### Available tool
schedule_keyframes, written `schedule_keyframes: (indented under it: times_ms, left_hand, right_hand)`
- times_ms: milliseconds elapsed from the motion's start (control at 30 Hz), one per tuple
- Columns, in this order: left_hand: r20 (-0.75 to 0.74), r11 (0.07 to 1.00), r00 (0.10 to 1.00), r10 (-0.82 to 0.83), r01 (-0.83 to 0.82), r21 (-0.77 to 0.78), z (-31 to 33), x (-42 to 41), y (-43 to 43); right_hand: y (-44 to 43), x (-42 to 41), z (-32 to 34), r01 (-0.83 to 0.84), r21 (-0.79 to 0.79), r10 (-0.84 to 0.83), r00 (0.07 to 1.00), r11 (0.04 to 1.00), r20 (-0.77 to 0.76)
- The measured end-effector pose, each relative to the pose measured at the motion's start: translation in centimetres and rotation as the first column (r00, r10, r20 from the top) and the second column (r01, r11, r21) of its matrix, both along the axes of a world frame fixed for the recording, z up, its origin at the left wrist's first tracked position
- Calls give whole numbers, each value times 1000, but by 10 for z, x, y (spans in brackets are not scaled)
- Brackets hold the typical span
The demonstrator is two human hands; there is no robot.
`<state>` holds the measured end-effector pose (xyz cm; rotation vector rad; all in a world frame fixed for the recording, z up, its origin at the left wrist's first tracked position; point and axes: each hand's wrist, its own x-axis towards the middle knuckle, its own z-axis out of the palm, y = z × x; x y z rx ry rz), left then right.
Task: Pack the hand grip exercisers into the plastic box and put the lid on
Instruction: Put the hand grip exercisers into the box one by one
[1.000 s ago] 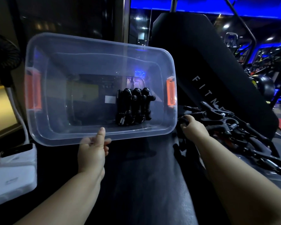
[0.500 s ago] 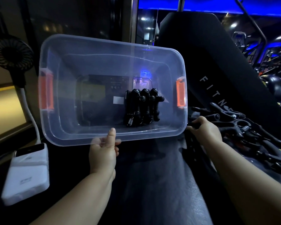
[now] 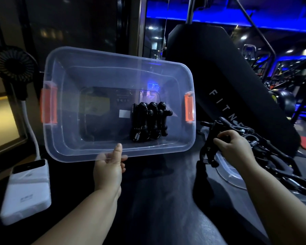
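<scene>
Here the left hand (image 3: 108, 167) grips the tilted box (image 3: 102, 71) rim; right hand (image 3: 234, 147) clasps an upright exerciser (image 3: 208, 147).

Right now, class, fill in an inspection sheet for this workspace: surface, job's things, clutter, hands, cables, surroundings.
Surface: black padded bench, dimly lit.
Job's things: clear plastic box tilted toward the camera, a row of packed grip exercisers inside; loose pile of exercisers on the clear lid at right.
Clutter: white power bank; small black fan.
Hands: left hand grips the box's near rim; right hand holds one exerciser.
Cables: white fan stem.
Surroundings: gym machines, blue lighting.
</scene>
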<state>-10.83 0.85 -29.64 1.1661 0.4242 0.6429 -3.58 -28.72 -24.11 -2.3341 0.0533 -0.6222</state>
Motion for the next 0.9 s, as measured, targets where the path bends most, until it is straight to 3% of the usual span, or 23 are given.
schedule_keyframes:
  times_ms: [300, 667, 900]
  left_hand:
    - [5, 1000, 1000, -10, 10, 0, 0, -2, -1]
    - [-13, 1000, 1000, -11, 11, 7, -3, 1, 1]
    - [-16, 1000, 1000, -13, 13, 7, -4, 1, 2]
  right_hand:
    - [-1, -14, -3, -80, 240, 83, 997, 967, 0]
    - [-1, -29, -15, -6, 148, 11, 999, 989, -30]
    - [-15, -35, -10, -82, 253, 77, 997, 964, 32]
